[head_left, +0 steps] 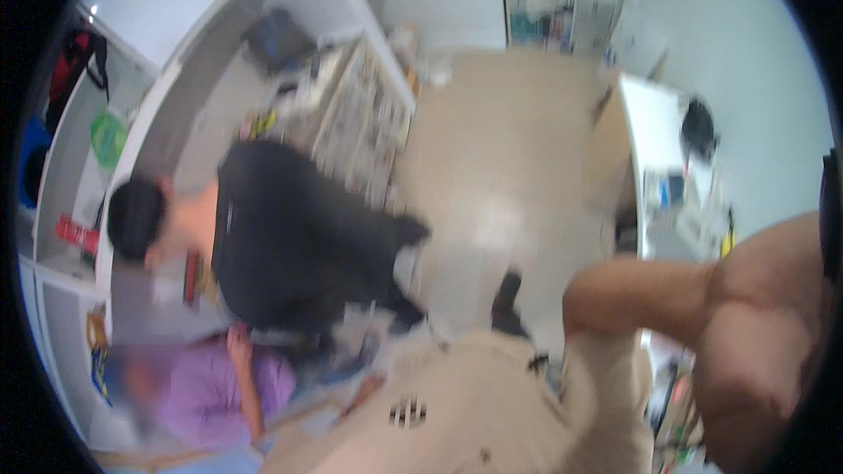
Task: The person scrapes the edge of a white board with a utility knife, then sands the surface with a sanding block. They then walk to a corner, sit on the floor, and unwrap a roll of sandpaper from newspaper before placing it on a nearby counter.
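My bent right arm is raised close at the right side, out of the beige sleeve of my shirt (474, 395). What seems to be my right hand (760, 342) is large and blurred at the picture's edge; its fingers do not show, nor anything in them. No left hand of mine can be made out. Beside my shirt's left edge is a small patch of skin (364, 393), and I cannot tell whose it is. Nearest to my right arm is a white desk (650, 114) with papers and a black object (699, 129) on it.
A person in a dark top (299, 237) bends over a long white shelf unit (158, 114) at left. Another person in a purple shirt (211, 391) is at the lower left. Beyond them stands a stacked cabinet (364, 114). Pale tiled floor (492, 140) runs between desk and shelves.
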`<state>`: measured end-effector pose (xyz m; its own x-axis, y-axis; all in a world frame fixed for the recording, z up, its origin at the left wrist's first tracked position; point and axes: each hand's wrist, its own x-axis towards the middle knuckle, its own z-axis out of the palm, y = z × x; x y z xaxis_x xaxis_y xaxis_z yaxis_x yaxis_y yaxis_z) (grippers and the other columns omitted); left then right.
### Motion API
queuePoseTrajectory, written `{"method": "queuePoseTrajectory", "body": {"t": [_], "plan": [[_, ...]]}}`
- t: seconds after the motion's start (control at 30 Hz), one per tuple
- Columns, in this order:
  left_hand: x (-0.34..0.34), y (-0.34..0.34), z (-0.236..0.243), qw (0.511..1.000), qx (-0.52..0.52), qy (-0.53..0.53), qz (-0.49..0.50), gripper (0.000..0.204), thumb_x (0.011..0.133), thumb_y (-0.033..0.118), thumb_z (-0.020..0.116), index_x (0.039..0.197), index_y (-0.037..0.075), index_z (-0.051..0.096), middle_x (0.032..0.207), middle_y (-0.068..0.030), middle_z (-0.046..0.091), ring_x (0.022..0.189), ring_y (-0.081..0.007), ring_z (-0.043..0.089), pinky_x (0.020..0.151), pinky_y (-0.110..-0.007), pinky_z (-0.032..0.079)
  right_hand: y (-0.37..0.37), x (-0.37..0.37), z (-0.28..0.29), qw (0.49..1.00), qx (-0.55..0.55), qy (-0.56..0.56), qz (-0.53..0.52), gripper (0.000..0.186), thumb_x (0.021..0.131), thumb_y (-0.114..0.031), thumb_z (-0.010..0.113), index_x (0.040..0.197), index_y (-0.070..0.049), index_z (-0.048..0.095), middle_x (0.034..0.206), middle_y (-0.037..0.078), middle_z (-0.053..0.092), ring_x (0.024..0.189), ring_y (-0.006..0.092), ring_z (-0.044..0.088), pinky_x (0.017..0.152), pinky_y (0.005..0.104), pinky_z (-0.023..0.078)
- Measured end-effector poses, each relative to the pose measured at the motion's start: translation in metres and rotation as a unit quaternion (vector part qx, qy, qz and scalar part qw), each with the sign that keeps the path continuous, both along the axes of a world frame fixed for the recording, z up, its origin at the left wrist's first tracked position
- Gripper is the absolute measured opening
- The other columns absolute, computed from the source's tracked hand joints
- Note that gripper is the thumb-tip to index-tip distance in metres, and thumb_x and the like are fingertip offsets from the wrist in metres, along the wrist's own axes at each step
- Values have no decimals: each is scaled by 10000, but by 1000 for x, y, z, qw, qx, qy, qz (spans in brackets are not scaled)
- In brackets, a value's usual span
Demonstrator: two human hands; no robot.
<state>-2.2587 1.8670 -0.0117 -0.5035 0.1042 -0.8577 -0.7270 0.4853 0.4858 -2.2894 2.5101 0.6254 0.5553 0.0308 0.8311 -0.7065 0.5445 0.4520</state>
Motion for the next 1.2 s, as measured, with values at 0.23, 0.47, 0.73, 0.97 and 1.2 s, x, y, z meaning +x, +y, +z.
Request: {"method": "queuePoseTrajectory", "body": {"t": [0.23,0.47,0.73,0.97,1.2], "plan": [[-244,191,24,999,12,-14,37,314,1042,300,523,1256,108,650,1066,-30,692,871,-170,642,730,-351,533,126,-243,20,999,-25,-21,22,192,925,-119,676,1021,46,662,899,96,634,756,194,542,723,350,443],[-525,326,25,995,37,85,43,297,1051,274,496,1236,103,654,1040,-33,691,847,-158,638,703,-339,528,230,-425,23,999,-29,-15,-1,200,915,-123,682,1008,53,660,889,101,630,745,199,534,710,356,434],[-605,414,17,993,57,65,82,286,1062,245,465,1212,98,659,1011,-36,690,820,-145,634,673,-326,522,350,-622,31,999,-35,-9,4,211,903,-128,688,992,61,659,877,108,626,732,205,526,695,362,424],[-638,492,46,913,11,165,373,128,1017,147,608,1104,81,676,934,-3,659,759,-86,591,621,-256,465,441,-850,23,991,12,-56,117,221,893,-132,694,979,68,657,867,114,623,721,209,519,682,368,415],[-611,657,47,845,0,89,527,163,994,143,595,1147,93,616,932,-31,645,837,-169,633,666,-355,546,487,-1077,12,954,46,-87,283,231,883,-136,700,965,74,656,857,119,619,709,214,512,669,373,406]]}}
